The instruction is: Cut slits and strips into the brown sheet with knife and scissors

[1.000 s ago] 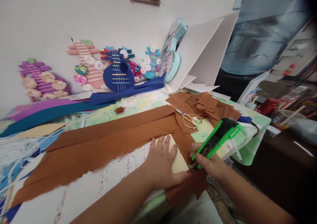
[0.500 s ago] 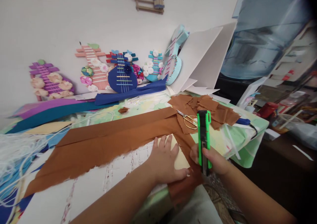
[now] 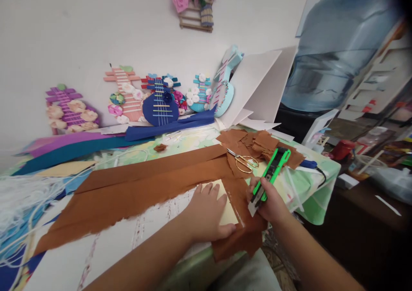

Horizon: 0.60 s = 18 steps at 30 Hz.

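My left hand (image 3: 207, 211) lies flat with spread fingers on a cream card (image 3: 228, 209), pressing it onto brown cloth (image 3: 128, 196) and a white board (image 3: 119, 239). In my right hand (image 3: 268, 201) is a green and black utility knife (image 3: 272, 171), its blade pointing down over the cloth just right of the card. Gold-handled scissors (image 3: 244, 163) lie on the cloth behind the knife. A pile of cut brown pieces (image 3: 254, 143) sits farther back.
Decorated craft instruments (image 3: 160, 106) lean on the wall, and white boards (image 3: 254, 80) stand beside them. White cord (image 3: 19, 201) lies at the left. A blue-handled tool (image 3: 308, 164) is near the table's right edge, below a big water bottle (image 3: 334, 63).
The utility knife has tipped from upright to slanted, with its blade now showing low on the left. My left hand stays on the card. The view has shifted slightly.
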Motion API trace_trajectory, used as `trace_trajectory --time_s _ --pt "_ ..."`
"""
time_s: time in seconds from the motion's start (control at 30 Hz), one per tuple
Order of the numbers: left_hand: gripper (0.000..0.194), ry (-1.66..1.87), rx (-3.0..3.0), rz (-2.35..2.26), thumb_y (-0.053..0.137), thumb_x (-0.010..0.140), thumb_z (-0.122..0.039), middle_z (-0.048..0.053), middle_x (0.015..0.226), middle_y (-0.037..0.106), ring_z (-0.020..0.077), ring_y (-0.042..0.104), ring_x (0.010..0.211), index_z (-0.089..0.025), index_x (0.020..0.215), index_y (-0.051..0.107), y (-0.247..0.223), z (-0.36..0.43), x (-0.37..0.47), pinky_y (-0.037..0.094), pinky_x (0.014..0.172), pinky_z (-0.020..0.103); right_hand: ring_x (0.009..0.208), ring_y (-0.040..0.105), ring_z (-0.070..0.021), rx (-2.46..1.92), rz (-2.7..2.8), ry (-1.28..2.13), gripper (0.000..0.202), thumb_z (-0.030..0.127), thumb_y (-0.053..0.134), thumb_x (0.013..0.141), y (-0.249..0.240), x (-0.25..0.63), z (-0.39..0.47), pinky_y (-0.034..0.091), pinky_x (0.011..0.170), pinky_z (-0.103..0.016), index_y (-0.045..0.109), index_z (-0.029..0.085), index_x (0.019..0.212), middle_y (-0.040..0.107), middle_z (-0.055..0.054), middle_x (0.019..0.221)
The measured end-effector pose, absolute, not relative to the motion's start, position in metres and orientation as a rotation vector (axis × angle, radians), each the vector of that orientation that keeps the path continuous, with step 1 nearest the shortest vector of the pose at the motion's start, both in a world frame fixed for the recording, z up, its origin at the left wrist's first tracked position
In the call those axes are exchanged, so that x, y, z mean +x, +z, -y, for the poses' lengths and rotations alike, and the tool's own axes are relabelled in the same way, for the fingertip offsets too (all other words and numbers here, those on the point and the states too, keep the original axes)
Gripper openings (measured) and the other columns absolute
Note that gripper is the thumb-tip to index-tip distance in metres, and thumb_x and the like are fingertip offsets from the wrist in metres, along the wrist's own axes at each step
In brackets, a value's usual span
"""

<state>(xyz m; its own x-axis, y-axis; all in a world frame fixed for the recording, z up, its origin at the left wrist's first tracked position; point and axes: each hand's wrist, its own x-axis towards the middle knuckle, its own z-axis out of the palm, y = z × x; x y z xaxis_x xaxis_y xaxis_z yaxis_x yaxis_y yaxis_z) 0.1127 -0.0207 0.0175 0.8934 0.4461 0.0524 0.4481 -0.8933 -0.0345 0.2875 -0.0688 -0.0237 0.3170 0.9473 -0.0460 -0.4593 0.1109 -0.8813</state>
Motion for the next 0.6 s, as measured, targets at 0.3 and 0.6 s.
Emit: trace_trajectory --time_s 0.3,0.6 --pt "0.016 0.163 -2.752 0.395 0.047 0.066 -0.004 0.008 0.067 0.057 0.0216 0.052 0.059 -0.012 0.076 0.057 0.05 0.027 0.091 0.038 0.055 0.033 0.028 0.023 -0.004 -0.826 0.641 1.21 0.041 0.059 0.055 0.06 -0.024 0.292 0.068 0.017 0.028 -0.016 0.045 0.019 0.055 0.04 0.006 0.037" --pt "0.038 0.522 -2.374 1.336 0.036 0.064 0.011 0.013 0.074 0.062 0.0286 0.059 0.069 -0.011 0.077 0.064 0.075 0.061 0.026 0.041 0.054 0.035 0.038 0.038 -0.0109 -1.472 1.001 0.815 0.044 0.062 0.051 0.058 0.005 0.321 0.084 0.029 0.038 -0.023 0.041 0.02 0.05 0.039 0.003 0.04"
